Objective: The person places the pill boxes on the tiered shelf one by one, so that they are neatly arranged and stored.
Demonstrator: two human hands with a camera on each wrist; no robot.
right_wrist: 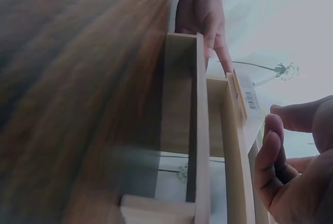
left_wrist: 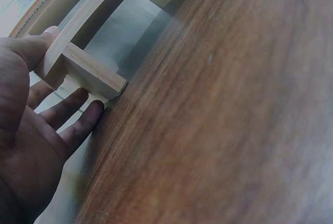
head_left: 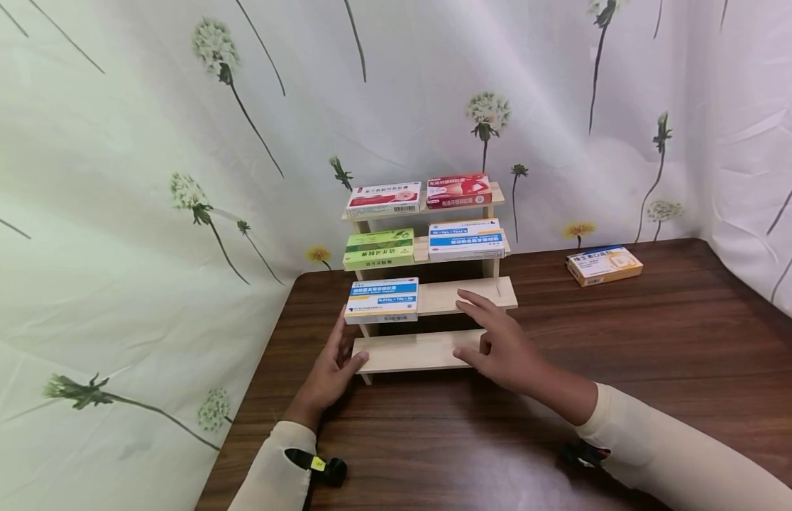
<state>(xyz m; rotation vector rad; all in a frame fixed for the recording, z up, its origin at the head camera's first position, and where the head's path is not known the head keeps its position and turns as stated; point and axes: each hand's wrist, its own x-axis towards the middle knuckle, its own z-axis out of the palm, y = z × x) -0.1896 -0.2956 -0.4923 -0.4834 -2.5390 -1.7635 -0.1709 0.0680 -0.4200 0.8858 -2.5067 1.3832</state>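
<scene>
A wooden four-step rack [head_left: 402,353] stands on the table. My left hand [head_left: 330,374] holds its lower left end, thumb over the bottom step and fingers along the outer side; the left wrist view shows this hand [left_wrist: 31,114] close by the end support. Above its fingers, a blue-and-white medicine box [head_left: 382,298] lies on the left of the second step from the bottom. My right hand [head_left: 503,345] hovers by the right part of the two lower steps, fingers loosely bent. Nothing is between its fingers in the right wrist view, where that hand [right_wrist: 296,166] shows at the right.
Higher up the rack lie a green box [head_left: 379,248], another blue-and-white box [head_left: 466,240], a white-and-red box [head_left: 385,198] and a red box [head_left: 458,190]. A white-and-orange box [head_left: 604,266] sits on the table [head_left: 658,355] at right. Flowered cloth [head_left: 396,99] hangs behind.
</scene>
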